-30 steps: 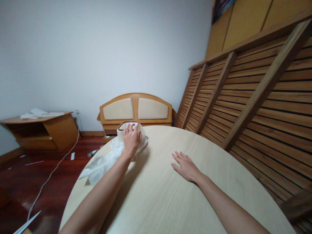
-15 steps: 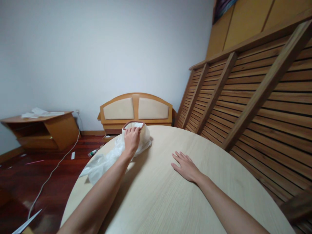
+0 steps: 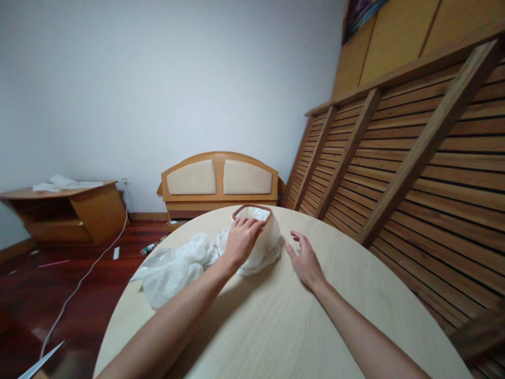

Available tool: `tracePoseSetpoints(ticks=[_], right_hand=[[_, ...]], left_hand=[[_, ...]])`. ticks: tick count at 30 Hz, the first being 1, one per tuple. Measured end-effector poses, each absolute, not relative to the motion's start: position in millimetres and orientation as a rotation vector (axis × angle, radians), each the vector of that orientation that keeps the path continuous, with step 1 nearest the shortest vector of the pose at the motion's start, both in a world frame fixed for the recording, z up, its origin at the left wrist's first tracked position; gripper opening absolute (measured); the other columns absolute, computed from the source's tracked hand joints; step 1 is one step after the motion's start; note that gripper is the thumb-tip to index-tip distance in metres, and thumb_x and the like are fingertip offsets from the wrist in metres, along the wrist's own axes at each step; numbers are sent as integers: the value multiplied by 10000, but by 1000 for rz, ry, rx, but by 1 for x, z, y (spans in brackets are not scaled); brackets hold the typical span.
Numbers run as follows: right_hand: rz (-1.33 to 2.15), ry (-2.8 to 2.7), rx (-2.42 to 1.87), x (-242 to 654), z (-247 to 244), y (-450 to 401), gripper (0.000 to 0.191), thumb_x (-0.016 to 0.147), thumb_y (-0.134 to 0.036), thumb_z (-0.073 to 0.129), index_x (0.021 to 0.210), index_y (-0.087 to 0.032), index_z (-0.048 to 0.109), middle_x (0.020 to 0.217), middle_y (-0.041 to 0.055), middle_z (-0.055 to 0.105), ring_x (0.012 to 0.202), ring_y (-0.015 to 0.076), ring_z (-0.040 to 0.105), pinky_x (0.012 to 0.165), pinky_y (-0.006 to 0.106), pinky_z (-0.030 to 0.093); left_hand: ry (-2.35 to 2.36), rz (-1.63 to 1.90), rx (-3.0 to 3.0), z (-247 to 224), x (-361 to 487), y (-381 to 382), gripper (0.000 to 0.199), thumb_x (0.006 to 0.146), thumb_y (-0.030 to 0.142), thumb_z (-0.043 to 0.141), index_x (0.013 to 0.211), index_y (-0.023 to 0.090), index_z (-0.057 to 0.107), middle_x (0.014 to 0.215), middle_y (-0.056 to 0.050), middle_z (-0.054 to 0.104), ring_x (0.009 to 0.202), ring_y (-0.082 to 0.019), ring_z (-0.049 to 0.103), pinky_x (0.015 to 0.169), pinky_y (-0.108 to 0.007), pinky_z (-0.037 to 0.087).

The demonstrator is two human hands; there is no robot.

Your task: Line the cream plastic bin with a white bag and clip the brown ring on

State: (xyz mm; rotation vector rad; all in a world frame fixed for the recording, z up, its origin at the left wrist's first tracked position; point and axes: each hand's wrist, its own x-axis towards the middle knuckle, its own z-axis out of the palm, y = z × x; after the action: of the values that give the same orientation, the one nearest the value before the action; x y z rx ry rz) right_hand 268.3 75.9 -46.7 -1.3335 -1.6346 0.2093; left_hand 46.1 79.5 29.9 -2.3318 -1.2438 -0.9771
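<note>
A small trash bin [image 3: 262, 242] with a brown rim stands on the round pale wooden table [image 3: 276, 326], a whitish plastic bag lining it and hanging around its outside. My left hand [image 3: 241, 238] grips the near left part of the rim, fingers curled over it. To the bin's right, my right hand [image 3: 306, 260] is held just above or on the tabletop, fingers apart and nothing in them. It does not touch the bin. Left of the bin lies a crumpled white plastic bag [image 3: 177, 268], partly behind my left forearm.
A wooden headboard [image 3: 220, 176] leans at the wall behind the table. Slatted wooden panels [image 3: 394, 179] slope along the right. At left stands a low cabinet [image 3: 94, 210] with white sheets on it. A white cable [image 3: 84, 276] and small litter lie on the dark red floor.
My left hand has moved the bin rightward and a little nearer along the table. The crumpled bag stays at the left. My right hand has lifted slightly and turned toward the bin.
</note>
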Motion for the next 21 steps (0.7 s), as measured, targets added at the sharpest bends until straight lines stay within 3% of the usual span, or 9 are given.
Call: tracePoseSetpoints(ticks=[10, 15, 21], right_hand=[[501, -1388, -1099, 270, -2, 88, 689, 907, -613, 449, 1430, -165, 467, 1462, 162, 519, 1327, 275, 501, 1063, 412, 442], [497, -1364, -1087, 273, 15, 92, 510, 852, -530, 558, 1141, -133, 695, 1227, 164, 699, 1169, 290, 625, 1020, 443, 479], [607, -1392, -1122, 280, 28, 91, 374, 724, -429, 686, 966, -155, 765, 1033, 115, 777, 978, 279, 711, 936, 443, 536]], left_hand=[[-897, -989, -2529, 37, 81, 44, 262, 990, 293, 527, 1209, 208, 644, 1046, -66, 716, 946, -214, 619, 850, -370, 479], [-805, -973, -2618, 37, 91, 32, 258, 1000, 300, 502, 1209, 219, 631, 1045, -62, 716, 940, -209, 639, 804, -344, 505], [-860, -1287, -2758, 58, 76, 35, 268, 951, 381, 563, 1112, 200, 677, 1085, -90, 714, 1036, -220, 643, 950, -364, 506]])
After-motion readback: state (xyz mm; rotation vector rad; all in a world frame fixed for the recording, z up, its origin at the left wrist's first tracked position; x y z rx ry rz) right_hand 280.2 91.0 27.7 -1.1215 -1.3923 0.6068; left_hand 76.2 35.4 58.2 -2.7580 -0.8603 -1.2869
